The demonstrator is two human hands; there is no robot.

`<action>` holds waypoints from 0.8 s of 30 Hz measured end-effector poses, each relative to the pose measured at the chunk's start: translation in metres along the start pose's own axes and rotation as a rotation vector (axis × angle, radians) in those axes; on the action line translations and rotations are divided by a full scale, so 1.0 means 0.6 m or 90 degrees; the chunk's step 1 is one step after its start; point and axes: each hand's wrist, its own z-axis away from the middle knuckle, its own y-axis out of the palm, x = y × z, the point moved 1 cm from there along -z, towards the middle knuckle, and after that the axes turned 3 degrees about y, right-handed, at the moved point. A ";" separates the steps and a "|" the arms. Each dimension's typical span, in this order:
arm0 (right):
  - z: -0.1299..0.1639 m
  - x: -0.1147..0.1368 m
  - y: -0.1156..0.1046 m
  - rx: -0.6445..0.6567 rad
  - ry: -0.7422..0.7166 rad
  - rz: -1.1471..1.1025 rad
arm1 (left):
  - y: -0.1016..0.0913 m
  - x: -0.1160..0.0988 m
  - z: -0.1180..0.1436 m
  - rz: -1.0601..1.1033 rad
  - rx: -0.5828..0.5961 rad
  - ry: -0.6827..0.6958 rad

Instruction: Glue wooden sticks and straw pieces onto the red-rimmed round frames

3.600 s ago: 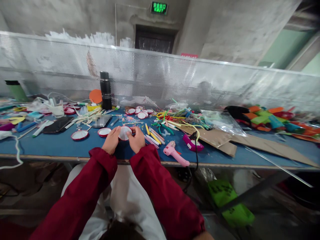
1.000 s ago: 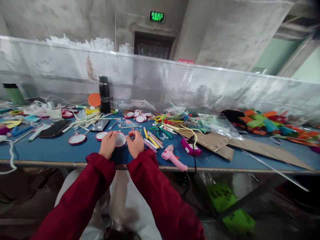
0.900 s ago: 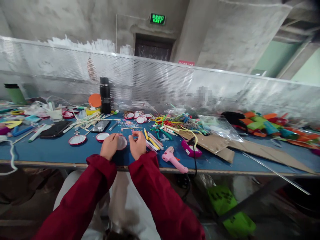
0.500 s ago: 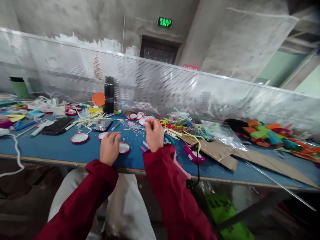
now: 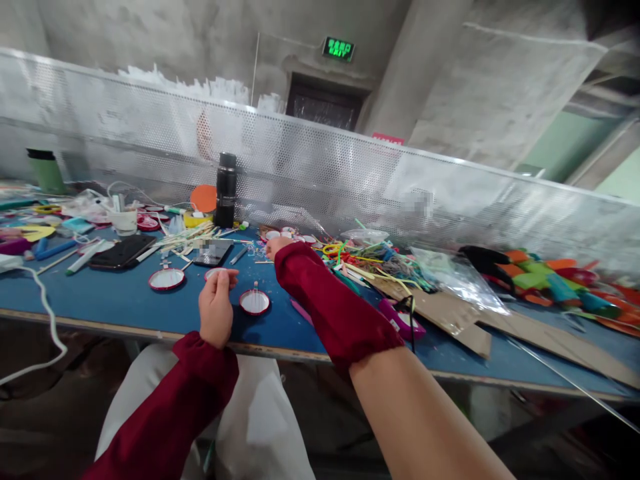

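Your half-curled, empty left hand (image 5: pixel 216 308) is resting beside one finished-looking red-rimmed white disc (image 5: pixel 254 301); your right hand (image 5: pixel 276 247), grip unclear, is reaching toward more discs (image 5: pixel 287 234).

One camera sat on the person's head and looked forward and down across the blue worktop (image 5: pixel 125 300) toward a perforated metal screen (image 5: pixel 350 173) and a doorway (image 5: pixel 324 107) beyond. It stood close to the near edge, with both red sleeves and the lap filling the lower frame.
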 end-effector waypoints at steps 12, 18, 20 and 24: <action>-0.013 0.060 0.013 0.068 -0.089 0.087 | -0.002 -0.007 0.003 -0.011 0.020 0.023; -0.035 0.105 -0.203 -0.082 -0.159 0.072 | -0.004 0.002 0.002 -0.006 0.014 0.032; 0.005 0.125 -0.269 -0.159 -0.208 0.000 | -0.004 0.000 0.003 -0.019 0.000 0.043; 0.178 0.156 -0.326 -0.192 -0.220 -0.137 | -0.008 -0.045 0.029 -0.159 0.017 0.186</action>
